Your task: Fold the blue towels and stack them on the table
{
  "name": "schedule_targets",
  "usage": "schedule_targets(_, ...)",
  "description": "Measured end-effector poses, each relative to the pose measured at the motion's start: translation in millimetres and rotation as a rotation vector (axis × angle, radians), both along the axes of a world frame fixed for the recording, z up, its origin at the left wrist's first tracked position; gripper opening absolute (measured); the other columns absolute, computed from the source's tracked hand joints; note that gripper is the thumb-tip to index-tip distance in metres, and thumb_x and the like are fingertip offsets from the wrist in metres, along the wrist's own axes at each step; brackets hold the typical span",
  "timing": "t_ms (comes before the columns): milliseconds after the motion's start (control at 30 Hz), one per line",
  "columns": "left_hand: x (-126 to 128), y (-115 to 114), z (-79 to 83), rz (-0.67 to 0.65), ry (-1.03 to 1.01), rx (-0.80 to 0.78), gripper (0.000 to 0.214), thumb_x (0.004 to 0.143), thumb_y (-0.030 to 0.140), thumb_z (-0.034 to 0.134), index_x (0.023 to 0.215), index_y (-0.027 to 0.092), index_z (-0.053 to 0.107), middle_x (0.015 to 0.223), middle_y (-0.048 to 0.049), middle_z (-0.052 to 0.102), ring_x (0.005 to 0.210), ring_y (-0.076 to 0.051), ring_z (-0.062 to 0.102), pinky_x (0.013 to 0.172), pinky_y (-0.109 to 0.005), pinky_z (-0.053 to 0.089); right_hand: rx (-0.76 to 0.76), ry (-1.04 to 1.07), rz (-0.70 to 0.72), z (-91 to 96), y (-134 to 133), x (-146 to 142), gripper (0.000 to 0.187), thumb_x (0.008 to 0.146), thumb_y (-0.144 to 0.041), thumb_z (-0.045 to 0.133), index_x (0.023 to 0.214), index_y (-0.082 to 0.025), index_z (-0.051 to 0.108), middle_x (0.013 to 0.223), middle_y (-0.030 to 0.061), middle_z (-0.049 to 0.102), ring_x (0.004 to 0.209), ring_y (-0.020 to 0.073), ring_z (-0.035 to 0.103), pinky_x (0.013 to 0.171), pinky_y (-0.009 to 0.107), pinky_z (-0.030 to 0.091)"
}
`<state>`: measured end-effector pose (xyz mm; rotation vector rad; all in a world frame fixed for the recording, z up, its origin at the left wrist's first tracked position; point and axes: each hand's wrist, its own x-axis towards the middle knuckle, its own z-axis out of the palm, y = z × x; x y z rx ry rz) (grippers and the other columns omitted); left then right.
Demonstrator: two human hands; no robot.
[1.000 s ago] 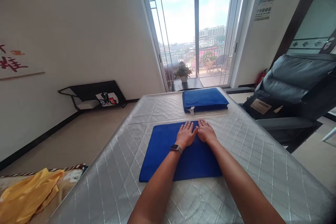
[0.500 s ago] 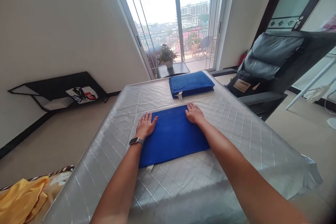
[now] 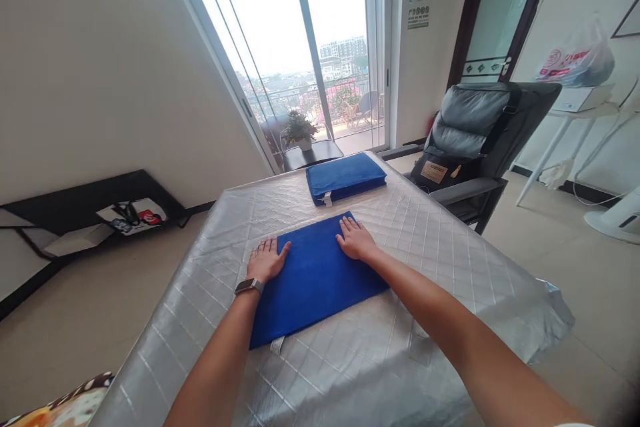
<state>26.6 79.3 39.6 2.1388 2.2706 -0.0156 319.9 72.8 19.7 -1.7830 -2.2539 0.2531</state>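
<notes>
Hands point(image 3: 265, 260) point(image 3: 357, 239) flat, palms down, touching blue cloth point(image 3: 315, 280)

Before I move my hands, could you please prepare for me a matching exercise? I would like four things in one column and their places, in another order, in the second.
Things:
1. near blue cloth
2. blue stack
3. potted plant
4. black bag

Places:
A. on the dark armchair
B. touched by the left hand and the right hand
C. in front of the glass door
D. at the far end of the silver quilted cover

Right pairs: 1-B, 2-D, 3-C, 4-A.
</notes>
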Motion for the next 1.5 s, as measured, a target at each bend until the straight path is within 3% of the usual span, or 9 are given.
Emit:
schedule_targets(133,30,6,15.8,0.046,0.035,0.045,0.086,0.098,0.062,0.016,0.15,-0.005,0.031,0.158,-0.0255,0.028,0.149,-0.033,0.024,0.122,-0.048,0.017,0.009,0.023,-0.012,-0.2,0,-2,0.068,0.101,-0.045,0.023,0.156,-0.006,0.023,0.164,0.0108,0.018,0.151,0.021,0.013,0.122,0.04,0.008)
schedule_targets(200,67,5,17.8,-0.057,0.041,0.116,0.081,0.1,0.057,0.014,0.15,-0.004,0.031,0.159,-0.0239,0.027,0.15,-0.03,0.021,0.123,-0.043,0.016,0.008,0.026,-0.016,0.4,0,-2,0.068,0.101,-0.045,0.023,0.156,-0.006,0.023,0.164,0.0112,0.018,0.151,0.0216,0.014,0.122,0.041,0.009)
schedule_targets(333,158,-8,5.5,-0.433,-0.064,0.234,0.067,0.103,0.049,0.014,0.152,0.007,0.035,0.158,-0.0173,0.034,0.149,-0.024,0.025,0.122,-0.041,0.02,0.013,-0.008,0.015,1.0,-2,2,0.066,0.099,-0.04,0.028,0.157,-0.007,0.024,0.164,0.0109,0.017,0.151,0.0226,0.014,0.122,0.041,0.011)
schedule_targets(467,200,-26,-11.9,-0.424,-0.147,0.205,0.067,0.104,0.047,0.006,0.153,0.01,0.033,0.157,-0.016,0.037,0.147,-0.024,0.031,0.12,-0.042,0.025,0.003,-0.018,0.065,0.7,-4,7,0.071,0.093,-0.034,0.044,0.157,-0.011,0.024,0.165,0.007,0.012,0.152,0.0202,0.009,0.123,0.036,0.007)
schedule_targets(600,168,-35,-17.2,-0.356,-0.105,0.176,0.072,0.102,0.054,0.007,0.153,0.01,0.034,0.158,-0.0151,0.035,0.148,-0.025,0.027,0.121,-0.044,0.021,-0.009,-0.004,0.022,0.9,-1,4,0.067,0.099,-0.039,0.027,0.157,-0.005,0.022,0.164,0.0108,0.014,0.152,0.0218,0.01,0.123,0.039,0.006)
schedule_targets(933,1,-64,-18.5,-0.002,-0.074,0.098,0.083,0.098,0.064,0.008,0.155,0.007,0.026,0.163,-0.0135,0.022,0.15,-0.026,0.021,0.122,-0.045,0.019,-0.033,0.008,-0.005,4.4,1,-1,0.069,0.1,-0.045,0.022,0.157,-0.006,0.022,0.164,0.0116,0.015,0.152,0.0214,0.012,0.122,0.041,0.007)
schedule_targets(1167,-7,-72,-20.4,0.007,-0.027,0.139,0.082,0.099,0.061,0.007,0.154,0.003,0.027,0.161,-0.016,0.025,0.149,-0.028,0.024,0.121,-0.043,0.022,0.187,-0.006,0.034,18.4,-36,1,0.063,0.1,-0.034,0.022,0.156,-0.006,0.026,0.163,0.01,0.02,0.152,0.0192,0.01,0.123,0.039,-0.001)
schedule_targets(1333,-10,-68,-25.0,-0.022,0.042,0.155,0.084,0.098,0.061,0.005,0.153,0.002,0.03,0.16,-0.0176,0.027,0.148,-0.028,0.029,0.12,-0.043,0.025,0.053,-0.033,0.042,7.4,-77,9,0.07,0.1,-0.048,0.022,0.155,-0.004,0.027,0.163,0.0125,0.019,0.151,0.0226,0.014,0.123,0.042,0.007)
schedule_targets(1500,0,-75,-15.4,0.004,0.091,0.252,0.088,0.098,0.061,0.003,0.149,-0.004,0.034,0.157,-0.0223,0.033,0.147,-0.03,0.031,0.122,-0.045,0.022,0.02,-0.022,0.019,3.8,-87,11,0.071,0.101,-0.049,0.021,0.156,-0.005,0.024,0.163,0.0123,0.018,0.151,0.0214,0.014,0.123,0.04,0.008)
